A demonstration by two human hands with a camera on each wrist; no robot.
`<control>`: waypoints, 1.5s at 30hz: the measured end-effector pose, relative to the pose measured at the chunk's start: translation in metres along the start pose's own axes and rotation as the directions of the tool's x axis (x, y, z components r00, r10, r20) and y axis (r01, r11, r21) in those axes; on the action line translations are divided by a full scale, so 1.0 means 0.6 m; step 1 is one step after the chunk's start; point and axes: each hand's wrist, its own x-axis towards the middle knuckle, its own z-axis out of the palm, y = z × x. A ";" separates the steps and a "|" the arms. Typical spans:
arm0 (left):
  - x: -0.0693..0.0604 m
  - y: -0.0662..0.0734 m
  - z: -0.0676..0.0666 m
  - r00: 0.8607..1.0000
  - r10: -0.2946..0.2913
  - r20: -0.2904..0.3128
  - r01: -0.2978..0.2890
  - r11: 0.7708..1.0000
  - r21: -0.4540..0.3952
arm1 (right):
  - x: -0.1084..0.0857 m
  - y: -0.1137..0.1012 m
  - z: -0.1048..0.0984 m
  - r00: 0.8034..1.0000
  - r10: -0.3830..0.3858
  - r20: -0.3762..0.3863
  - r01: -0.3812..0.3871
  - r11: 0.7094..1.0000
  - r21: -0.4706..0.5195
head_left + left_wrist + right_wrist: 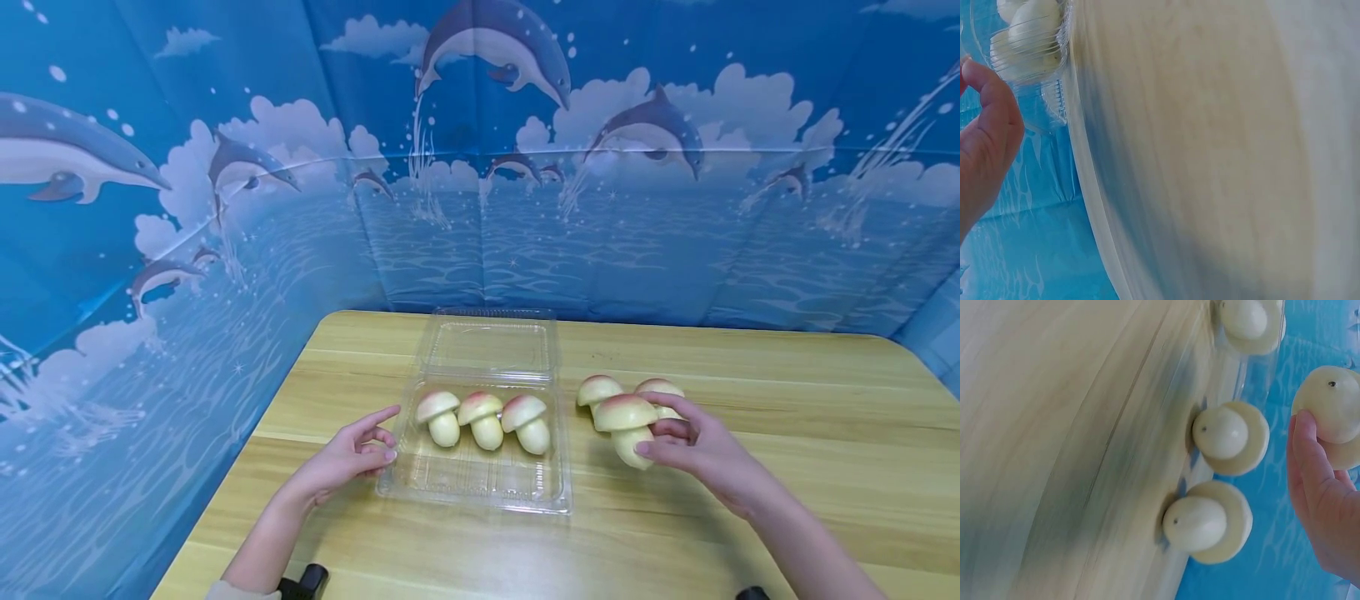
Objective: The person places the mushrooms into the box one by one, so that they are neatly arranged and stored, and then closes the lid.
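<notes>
My right hand [701,450] pinches a toy mushroom [628,423], pale cream with a pink-tinged cap, between thumb and fingers. In the right wrist view that held mushroom [1329,406] is raised off the table, its stem end facing the camera. Behind it on the table stand two more mushrooms [597,389], [660,388], the second partly hidden by the hand. Three similar mushrooms [486,421] sit in a row inside a clear plastic clamshell box [480,492]. At the box's left side is my left hand [352,454], index finger extended to the wall, other fingers loosely bent.
The box's transparent lid [491,346] lies folded back toward the far side of the wooden table [795,417]. A blue dolphin-print curtain [480,233] hangs behind and left of the table.
</notes>
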 end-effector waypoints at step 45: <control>0.002 -0.004 -0.003 1.000 0.001 0.011 -0.001 1.000 -0.005 | 0.068 -0.027 0.157 0.979 -0.024 0.204 0.009 0.997 0.071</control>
